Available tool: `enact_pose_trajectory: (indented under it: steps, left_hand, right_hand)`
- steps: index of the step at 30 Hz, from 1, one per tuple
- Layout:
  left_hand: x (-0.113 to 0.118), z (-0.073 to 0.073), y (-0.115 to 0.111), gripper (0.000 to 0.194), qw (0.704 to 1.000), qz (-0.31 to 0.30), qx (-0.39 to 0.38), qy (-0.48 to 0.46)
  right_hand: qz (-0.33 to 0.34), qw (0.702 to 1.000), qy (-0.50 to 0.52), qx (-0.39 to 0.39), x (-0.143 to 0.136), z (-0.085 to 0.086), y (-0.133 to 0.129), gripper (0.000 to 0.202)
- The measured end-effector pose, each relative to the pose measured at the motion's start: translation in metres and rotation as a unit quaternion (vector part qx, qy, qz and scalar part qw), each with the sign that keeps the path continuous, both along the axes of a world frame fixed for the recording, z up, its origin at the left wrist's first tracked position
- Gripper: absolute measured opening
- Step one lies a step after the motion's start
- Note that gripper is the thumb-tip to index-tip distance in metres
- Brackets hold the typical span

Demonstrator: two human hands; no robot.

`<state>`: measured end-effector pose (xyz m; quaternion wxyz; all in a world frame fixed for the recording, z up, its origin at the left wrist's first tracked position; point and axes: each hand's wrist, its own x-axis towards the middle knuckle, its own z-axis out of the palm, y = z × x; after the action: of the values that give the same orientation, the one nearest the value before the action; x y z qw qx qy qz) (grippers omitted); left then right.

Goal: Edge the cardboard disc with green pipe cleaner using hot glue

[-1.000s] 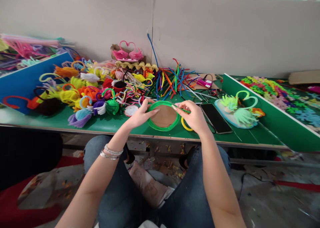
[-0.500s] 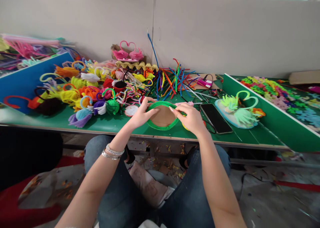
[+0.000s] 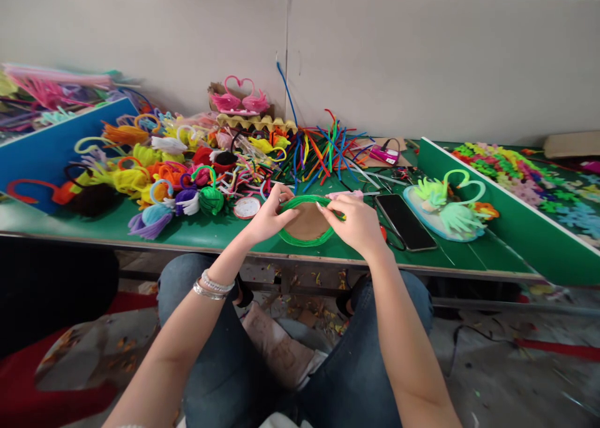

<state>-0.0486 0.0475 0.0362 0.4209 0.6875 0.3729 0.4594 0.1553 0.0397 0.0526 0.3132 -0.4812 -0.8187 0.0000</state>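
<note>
Between my hands, above the front edge of the table, is a round brown cardboard disc (image 3: 307, 223) edged with green pipe cleaner (image 3: 307, 242). My left hand (image 3: 270, 218) grips its left side, thumb on the face and fingers behind. At the upper right of the rim my right hand (image 3: 354, 222) pinches the green edge between thumb and fingers. A pink tool, partly hidden, lies just behind my right hand. To the right of that hand a black phone (image 3: 405, 223) rests on the table.
Pipe-cleaner swans (image 3: 140, 178) crowd the left beside a blue divider (image 3: 65, 153). Loose pipe cleaners (image 3: 328, 150) are heaped at the back. Two green swans on a base (image 3: 445, 212) stand by the green divider (image 3: 506, 222). A small white disc (image 3: 246, 208) lies left of my hands.
The cardboard disc has shifted very slightly to the right and down. My right hand has moved a little left along the rim, while my left hand keeps its grip.
</note>
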Motion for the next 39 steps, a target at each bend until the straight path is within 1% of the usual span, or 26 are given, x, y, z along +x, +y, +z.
enact_pose_trajectory:
  steps: [5, 10, 12, 15, 18, 20, 25, 29, 33, 39]
  left_hand:
    - [0.0, -0.002, 0.0, 0.024, 0.999, 0.013, 0.008, 0.032]
    - [-0.002, -0.008, 0.004, 0.023, 0.997, 0.065, 0.022, 0.038]
    - [-0.001, -0.009, 0.005, 0.023, 0.996, 0.068, 0.043, 0.034]
    - [0.001, -0.008, 0.004, 0.03, 0.996, 0.034, 0.07, 0.039]
    - [0.0, -0.005, 0.003, 0.04, 0.992, 0.001, 0.092, 0.091]
    - [-0.001, -0.003, 0.002, 0.039, 0.987, -0.005, 0.1, 0.127]
    - [-0.008, 0.003, 0.003, 0.037, 0.98, -0.002, 0.082, 0.181]
    - [-0.01, 0.003, 0.003, 0.036, 0.974, 0.017, 0.083, 0.208]
    - [-0.01, 0.0, 0.004, 0.033, 0.975, 0.027, 0.091, 0.201]
    - [-0.01, -0.003, 0.005, 0.033, 0.978, 0.04, 0.095, 0.183]
  right_hand:
    - [-0.016, 1.0, -0.014, 0.011, 0.0, -0.002, 0.002, 0.034]
    - [-0.069, 0.997, 0.034, 0.003, 0.001, 0.0, 0.001, 0.033]
    - [-0.06, 0.997, 0.037, 0.002, 0.001, 0.0, 0.002, 0.038]
    - [-0.016, 1.0, 0.003, 0.005, 0.002, -0.001, 0.006, 0.032]
    - [0.003, 1.0, -0.002, 0.0, 0.002, -0.003, 0.009, 0.032]
    - [0.007, 1.0, 0.007, -0.007, 0.002, -0.003, 0.009, 0.032]
    - [0.016, 0.999, 0.022, -0.018, 0.002, -0.002, 0.007, 0.029]
    - [0.016, 1.0, 0.02, -0.017, 0.001, -0.001, 0.005, 0.028]
    - [0.02, 0.999, 0.022, -0.016, 0.0, 0.001, 0.004, 0.027]
    - [0.015, 0.999, 0.026, -0.039, 0.0, 0.001, 0.003, 0.026]
